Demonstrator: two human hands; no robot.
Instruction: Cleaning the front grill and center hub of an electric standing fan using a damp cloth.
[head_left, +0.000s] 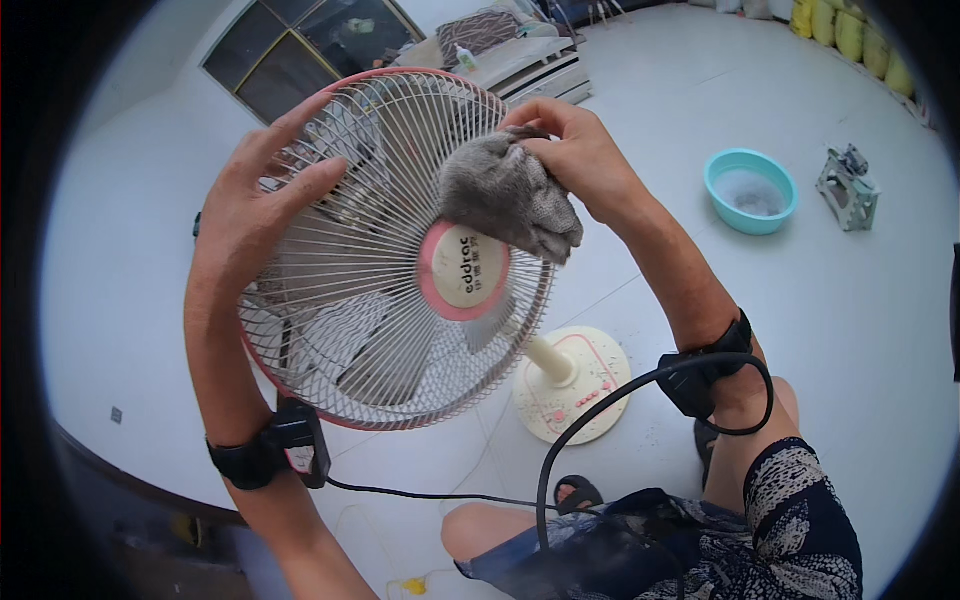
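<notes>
A pedestal fan with a round wire grille (352, 255) and a pink rim stands before me. My left hand (255, 187) is at the grille's left side, thumb and fingers spread along the wires and rim. In my right hand (574, 146) is a bunched grey cloth (510, 191), which lies against the upper right of the grille and just above the pink and cream hub cap (465, 270). Grey blades show through the wires. Below, the cream round base (574, 416) bears pink buttons and scattered dark specks of dirt.
A turquoise basin (750, 221) with cloudy water stands on the pale tiled floor, beside a small folding stool (850, 187). Black cables (450, 495) run from my forearm straps across my lap. A white cabinet (540, 67) stands behind the fan, and yellow sacks (847, 37) line the far right.
</notes>
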